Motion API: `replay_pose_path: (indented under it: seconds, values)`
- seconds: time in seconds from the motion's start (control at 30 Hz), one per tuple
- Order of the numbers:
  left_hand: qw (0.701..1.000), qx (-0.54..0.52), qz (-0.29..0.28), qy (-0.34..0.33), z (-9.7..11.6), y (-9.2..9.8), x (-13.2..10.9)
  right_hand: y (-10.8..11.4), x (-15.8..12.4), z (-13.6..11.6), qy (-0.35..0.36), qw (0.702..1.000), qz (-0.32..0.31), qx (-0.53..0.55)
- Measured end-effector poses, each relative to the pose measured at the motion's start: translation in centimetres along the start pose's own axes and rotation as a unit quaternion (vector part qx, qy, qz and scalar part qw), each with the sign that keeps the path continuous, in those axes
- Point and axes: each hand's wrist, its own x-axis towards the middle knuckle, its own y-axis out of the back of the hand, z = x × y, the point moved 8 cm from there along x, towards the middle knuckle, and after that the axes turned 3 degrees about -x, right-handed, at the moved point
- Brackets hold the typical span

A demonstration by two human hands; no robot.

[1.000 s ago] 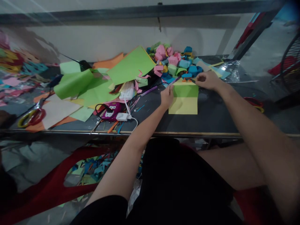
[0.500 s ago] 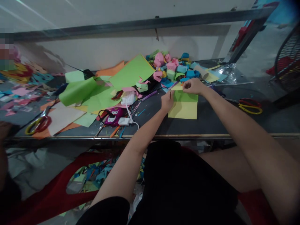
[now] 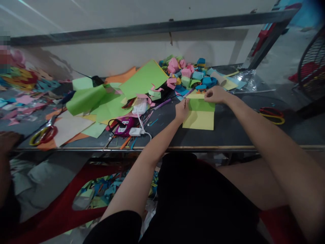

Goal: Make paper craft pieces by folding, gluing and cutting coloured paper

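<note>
A yellow paper sheet (image 3: 198,120) lies on the dark table in front of me. A green paper band (image 3: 200,105) runs across its upper half, with a narrow yellow strip above. At its left edge my left hand (image 3: 182,110) is closed with the thumb pointing up, gripping the papers. My right hand (image 3: 215,95) pinches the papers near the top right corner. The fingertips of both hands are partly hidden. Behind them is a pile of small folded paper pieces (image 3: 186,73) in pink, blue and green.
Left of the hands lie a purple power socket (image 3: 126,127), white chargers (image 3: 136,131) and green sheets (image 3: 106,108). Red-and-yellow scissors (image 3: 44,134) rest at the left, another pair (image 3: 273,115) at the right. A co-worker's hand (image 3: 9,140) shows at the left edge. A fan (image 3: 313,64) stands right.
My right hand has slid a little to the right along the top edge of the papers. My left hand keeps its hold. The view has shifted slightly.
</note>
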Motion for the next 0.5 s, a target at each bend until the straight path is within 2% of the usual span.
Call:
replay_pose_path:
  seconds: [0.13, 0.27, 0.5]
  values:
    - [1.0, -0.001, -0.002, 0.007, -0.2, 0.0, 0.0, 0.5, -0.6, 1.5, -0.031, 0.999, -0.015, -0.018]
    - [1.0, 0.003, -0.006, 0.018, -0.5, -0.1, 0.0, 0.8, -1.1, 1.9, -0.019, 0.999, -0.024, -0.016]
    - [0.999, 0.009, 0.0, 0.033, -0.4, 0.4, -0.3, 0.1, 0.4, -0.9, 0.032, 0.999, -0.031, -0.011]
